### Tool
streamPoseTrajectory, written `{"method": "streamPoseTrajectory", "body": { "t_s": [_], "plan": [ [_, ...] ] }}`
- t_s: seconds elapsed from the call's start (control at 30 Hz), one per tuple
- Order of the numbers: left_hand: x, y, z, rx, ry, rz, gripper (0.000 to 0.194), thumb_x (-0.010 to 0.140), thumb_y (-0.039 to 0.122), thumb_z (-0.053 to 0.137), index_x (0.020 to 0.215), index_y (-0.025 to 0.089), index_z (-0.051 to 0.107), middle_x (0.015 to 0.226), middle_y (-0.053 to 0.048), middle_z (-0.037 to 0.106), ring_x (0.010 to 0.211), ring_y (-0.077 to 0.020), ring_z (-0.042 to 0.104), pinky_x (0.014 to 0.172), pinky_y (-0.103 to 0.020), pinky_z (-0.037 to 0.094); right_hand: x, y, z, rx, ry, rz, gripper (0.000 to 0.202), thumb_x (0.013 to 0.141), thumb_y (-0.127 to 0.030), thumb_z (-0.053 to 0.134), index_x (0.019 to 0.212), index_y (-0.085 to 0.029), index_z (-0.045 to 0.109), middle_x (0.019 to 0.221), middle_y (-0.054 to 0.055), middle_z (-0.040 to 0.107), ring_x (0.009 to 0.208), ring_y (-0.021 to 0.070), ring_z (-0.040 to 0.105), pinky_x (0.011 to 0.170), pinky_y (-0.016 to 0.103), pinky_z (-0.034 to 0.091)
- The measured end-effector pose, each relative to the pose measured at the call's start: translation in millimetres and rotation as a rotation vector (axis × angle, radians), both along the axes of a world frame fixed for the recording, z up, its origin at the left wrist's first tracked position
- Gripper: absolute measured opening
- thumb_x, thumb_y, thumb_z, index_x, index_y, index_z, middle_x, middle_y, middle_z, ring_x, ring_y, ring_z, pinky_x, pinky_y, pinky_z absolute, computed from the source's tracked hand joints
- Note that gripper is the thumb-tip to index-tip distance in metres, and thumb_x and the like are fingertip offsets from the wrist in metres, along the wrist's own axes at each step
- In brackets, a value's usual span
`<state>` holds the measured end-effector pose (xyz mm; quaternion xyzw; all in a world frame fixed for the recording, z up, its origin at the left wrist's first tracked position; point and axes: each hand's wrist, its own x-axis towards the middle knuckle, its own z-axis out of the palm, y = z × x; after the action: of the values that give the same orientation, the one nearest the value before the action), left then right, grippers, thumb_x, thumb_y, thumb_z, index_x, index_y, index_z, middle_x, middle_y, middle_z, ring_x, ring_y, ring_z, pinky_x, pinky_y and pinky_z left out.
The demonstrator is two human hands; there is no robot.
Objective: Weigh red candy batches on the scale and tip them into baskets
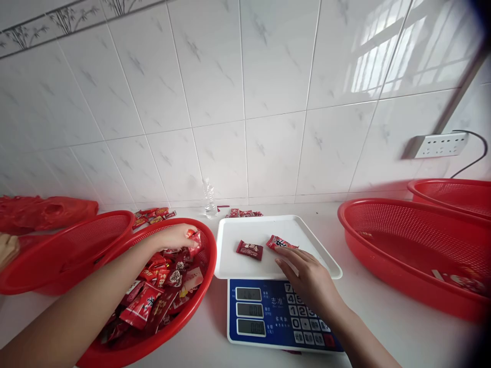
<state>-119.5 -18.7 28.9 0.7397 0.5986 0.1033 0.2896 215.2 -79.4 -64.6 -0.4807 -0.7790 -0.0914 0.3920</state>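
While another person's hand (8, 247) shows at the left edge, well apart from both of the person's own, a red bag (57, 208) lies beyond it along the wall, and a red basket (102, 236) stands between that hand and the left forearm. The left arm slants up and to the right from the lower left corner, crossing a filled basket (210, 276), and its hand, the left hand (175, 238), bends down just inside the far rim, back upward, fingers drawn together on a red packet (195, 245); partly covered, that packet does not show its long axis clearly. Nearer the body than the left hand, a large bright-red packet (141, 305) lies on the heap, its long axis slanting from near left to far right. Beyond the left hand and to its right stands a clear bottle (209, 200). Between the two hands, on a white tray (230, 235), lies a dark red packet (249, 250), its long axis running left to right, the right end slightly nearer the body. The right arm comes in from the lower right above a blue scale panel (276, 327); the right hand (305, 271) is palm down, thumb apart from the outstretched fingers, whose tips meet a printed packet (280, 242) pointing left and slightly away. To the right of that hand stands a wide basket (372, 278).
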Motion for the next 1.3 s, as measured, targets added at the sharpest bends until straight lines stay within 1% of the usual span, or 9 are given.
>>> {"method": "streamPoseTrajectory", "body": {
  "t_s": [0.1, 0.2, 0.37, 0.5, 0.7, 0.83, 1.03, 1.17, 1.3],
  "plan": [
    [16.7, -5.3, 27.4, -0.015, -0.226, -0.017, 0.026, 0.069, 0.033, 0.065, 0.089, 0.017, 0.062, 0.089, -0.001, 0.068, 0.086, -0.0210, 0.063, 0.074, -0.029, 0.047, -0.1, 0.3, -0.9, 0.019, -0.063, 0.011, 0.030, 0.091, -0.034, 0.042, 0.110, -0.023, 0.062, 0.104, 0.004, 0.070, 0.097, 0.0224, 0.064, 0.081, 0.041, 0.053],
    [49.1, -5.3, 30.1, -0.057, -0.387, -0.060, 0.031, 0.067, 0.035, 0.069, 0.090, 0.015, 0.060, 0.087, -0.003, 0.067, 0.082, -0.0197, 0.062, 0.069, -0.028, 0.047, 0.0, 1.1, -3.2, 0.028, -0.118, -0.014, 0.032, 0.091, -0.035, 0.041, 0.110, -0.022, 0.062, 0.108, 0.006, 0.069, 0.101, 0.0249, 0.062, 0.087, 0.047, 0.049],
    [107.1, 9.6, 3.0, -0.071, -0.392, -0.094, 0.045, 0.074, 0.036, 0.065, 0.112, 0.017, 0.052, 0.088, -0.008, 0.066, 0.075, -0.0179, 0.062, 0.058, -0.027, 0.046, 2.9, 4.0, -6.3, -0.021, -0.115, -0.107, 0.032, 0.092, -0.037, 0.039, 0.108, -0.023, 0.062, 0.107, 0.005, 0.069, 0.102, 0.0257, 0.062, 0.087, 0.050, 0.047],
    [132.2, 21.2, -16.4, 0.079, -0.193, -0.147, 0.055, 0.080, 0.041, 0.056, 0.128, 0.017, 0.043, 0.116, -0.013, 0.059, 0.101, -0.0242, 0.058, 0.083, -0.036, 0.046, 7.2, 6.7, -7.6, -0.042, -0.099, -0.142, 0.030, 0.092, -0.036, 0.039, 0.107, -0.024, 0.062, 0.106, 0.005, 0.069, 0.100, 0.0249, 0.063, 0.087, 0.050, 0.046],
    [143.6, 15.7, -38.2, 0.072, 0.179, -0.402, 0.089, 0.074, 0.069, 0.048, 0.144, 0.023, 0.019, 0.153, -0.012, 0.010, 0.139, -0.0343, 0.004, 0.110, -0.053, 0.013, 7.9, 5.0, -4.3, -0.020, -0.093, -0.146, 0.030, 0.090, -0.036, 0.043, 0.105, -0.022, 0.064, 0.109, 0.007, 0.068, 0.104, 0.0274, 0.061, 0.088, 0.052, 0.045],
    [150.0, 9.6, -44.1, 0.091, 0.235, -0.439, 0.094, 0.077, 0.072, 0.040, 0.147, 0.020, 0.006, 0.153, -0.012, -0.002, 0.139, -0.0293, -0.006, 0.111, -0.053, 0.004, 1.5, -1.8, 5.0, -0.039, -0.142, 0.043, 0.026, 0.089, -0.034, 0.047, 0.108, -0.026, 0.063, 0.113, 0.003, 0.066, 0.110, 0.0261, 0.057, 0.090, 0.048, 0.045],
    [129.2, 17.9, -35.2, 0.246, 0.036, -0.391, 0.082, 0.077, 0.060, 0.053, 0.141, 0.017, 0.024, 0.151, -0.015, 0.020, 0.138, -0.0292, 0.015, 0.111, -0.045, 0.020, 3.2, -1.0, 4.5, -0.027, -0.112, 0.028, 0.027, 0.089, -0.031, 0.047, 0.109, -0.023, 0.063, 0.116, 0.006, 0.065, 0.110, 0.0259, 0.057, 0.090, 0.047, 0.046],
    [80.1, 32.5, -36.4, 0.572, -0.164, -0.005, 0.036, 0.084, 0.040, 0.047, 0.116, 0.022, 0.048, 0.117, -0.008, 0.059, 0.109, -0.0218, 0.055, 0.094, -0.037, 0.043, 7.4, 3.5, 0.3, 0.013, -0.042, -0.014, 0.028, 0.090, -0.032, 0.043, 0.108, -0.022, 0.063, 0.113, 0.007, 0.066, 0.105, 0.0245, 0.060, 0.089, 0.047, 0.047],
    [21.0, 30.2, -49.8, 0.549, -0.031, 0.278, 0.017, 0.083, 0.029, 0.044, 0.092, 0.020, 0.054, 0.084, -0.003, 0.063, 0.078, -0.0187, 0.060, 0.071, -0.030, 0.048, 7.1, 4.2, 0.5, 0.038, 0.034, -0.019, 0.030, 0.091, -0.035, 0.042, 0.104, -0.020, 0.065, 0.105, 0.007, 0.069, 0.099, 0.0238, 0.063, 0.085, 0.045, 0.050]
  ]
}}
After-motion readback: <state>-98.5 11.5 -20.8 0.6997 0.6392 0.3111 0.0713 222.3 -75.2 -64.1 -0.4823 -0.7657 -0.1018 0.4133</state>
